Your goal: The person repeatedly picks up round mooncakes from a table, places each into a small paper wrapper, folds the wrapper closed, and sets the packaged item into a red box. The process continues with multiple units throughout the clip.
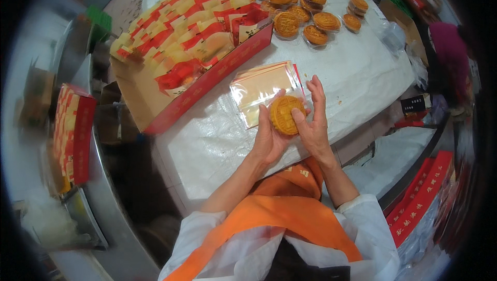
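Over the white-sheeted table, cradling a round golden-brown mooncake in a half-curled left hand, touching it with the thumb of a partly open right hand, near stacked cream-coloured flat packets.

I see the white bench brightly and fairly evenly lit, palest toward its far right corner. The light seems to fall from above, though I cannot tell its source. Glare whitens the clear wrappers around the middle of the bench, and smaller glints show on the packed cakes toward the far edge. Past the bench's left edge, things sink into deep shadow. The held cake comes through clear enough for me to make out its relief. Outward, my lens bows straight lines, softens the upright red box and purple cloth, and blackens the corners.
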`<state>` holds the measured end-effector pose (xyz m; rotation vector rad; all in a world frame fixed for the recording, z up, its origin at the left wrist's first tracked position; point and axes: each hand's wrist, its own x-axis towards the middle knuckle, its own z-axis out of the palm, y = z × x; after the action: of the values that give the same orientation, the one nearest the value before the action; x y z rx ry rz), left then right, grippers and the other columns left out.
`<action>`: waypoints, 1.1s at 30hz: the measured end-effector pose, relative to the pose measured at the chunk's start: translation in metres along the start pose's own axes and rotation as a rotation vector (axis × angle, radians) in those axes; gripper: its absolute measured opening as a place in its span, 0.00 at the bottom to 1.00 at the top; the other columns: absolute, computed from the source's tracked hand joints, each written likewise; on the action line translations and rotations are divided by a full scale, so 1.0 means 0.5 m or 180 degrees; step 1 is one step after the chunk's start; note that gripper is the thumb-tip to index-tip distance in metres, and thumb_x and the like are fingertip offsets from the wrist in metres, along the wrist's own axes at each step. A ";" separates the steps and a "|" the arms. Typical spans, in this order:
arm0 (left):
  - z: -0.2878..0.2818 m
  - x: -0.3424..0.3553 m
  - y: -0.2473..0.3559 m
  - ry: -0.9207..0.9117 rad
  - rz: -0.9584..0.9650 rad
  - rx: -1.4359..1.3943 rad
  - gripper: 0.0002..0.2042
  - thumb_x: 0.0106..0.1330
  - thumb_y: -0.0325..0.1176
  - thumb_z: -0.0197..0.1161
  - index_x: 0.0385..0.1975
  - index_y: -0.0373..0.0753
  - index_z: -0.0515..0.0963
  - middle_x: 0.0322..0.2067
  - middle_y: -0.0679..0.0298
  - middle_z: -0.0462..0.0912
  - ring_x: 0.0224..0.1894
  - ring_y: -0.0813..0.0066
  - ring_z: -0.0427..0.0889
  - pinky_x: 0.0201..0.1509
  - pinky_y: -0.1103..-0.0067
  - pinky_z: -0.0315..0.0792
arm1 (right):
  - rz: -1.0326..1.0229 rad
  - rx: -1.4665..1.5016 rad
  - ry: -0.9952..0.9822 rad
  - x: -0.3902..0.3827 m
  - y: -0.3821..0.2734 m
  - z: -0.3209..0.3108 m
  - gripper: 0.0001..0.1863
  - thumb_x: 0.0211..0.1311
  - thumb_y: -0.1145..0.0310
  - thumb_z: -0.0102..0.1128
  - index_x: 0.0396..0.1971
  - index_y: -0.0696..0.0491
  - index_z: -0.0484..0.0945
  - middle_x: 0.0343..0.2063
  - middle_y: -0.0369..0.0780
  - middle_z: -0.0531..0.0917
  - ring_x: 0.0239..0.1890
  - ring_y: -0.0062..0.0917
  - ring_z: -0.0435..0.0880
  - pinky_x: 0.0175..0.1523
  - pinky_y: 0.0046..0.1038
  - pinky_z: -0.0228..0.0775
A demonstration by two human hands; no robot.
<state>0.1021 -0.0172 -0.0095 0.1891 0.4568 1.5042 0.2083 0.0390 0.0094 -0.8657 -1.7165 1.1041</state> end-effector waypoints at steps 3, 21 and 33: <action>0.001 -0.009 0.004 -0.0075 -0.0148 -0.0225 0.34 0.69 0.64 0.31 0.68 0.49 0.53 0.61 0.57 0.65 0.62 0.61 0.67 0.65 0.62 0.64 | 0.0298 0.0129 -0.0115 -0.014 0.014 0.006 0.29 0.63 0.71 0.55 0.63 0.56 0.58 0.66 0.49 0.56 0.68 0.40 0.56 0.66 0.34 0.56; 0.037 0.003 -0.006 0.0352 -0.1374 0.0654 0.29 0.73 0.58 0.33 0.55 0.39 0.67 0.53 0.64 0.72 0.53 0.74 0.73 0.57 0.73 0.67 | -0.1764 -0.2354 -0.1263 -0.045 0.014 -0.168 0.28 0.45 0.72 0.67 0.52 0.48 0.74 0.50 0.37 0.77 0.53 0.33 0.75 0.63 0.44 0.59; -0.071 0.123 0.055 0.0403 0.1949 0.6828 0.11 0.56 0.30 0.64 0.37 0.35 0.74 0.38 0.54 0.75 0.40 0.56 0.74 0.42 0.69 0.69 | 0.1404 0.1061 0.0603 0.011 0.070 -0.168 0.20 0.64 0.74 0.56 0.55 0.64 0.67 0.49 0.41 0.77 0.51 0.22 0.76 0.57 0.25 0.67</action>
<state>0.0628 0.0399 -0.0412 1.9998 2.0858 0.8987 0.2876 0.0824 -0.0042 -1.1204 -1.1676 1.4944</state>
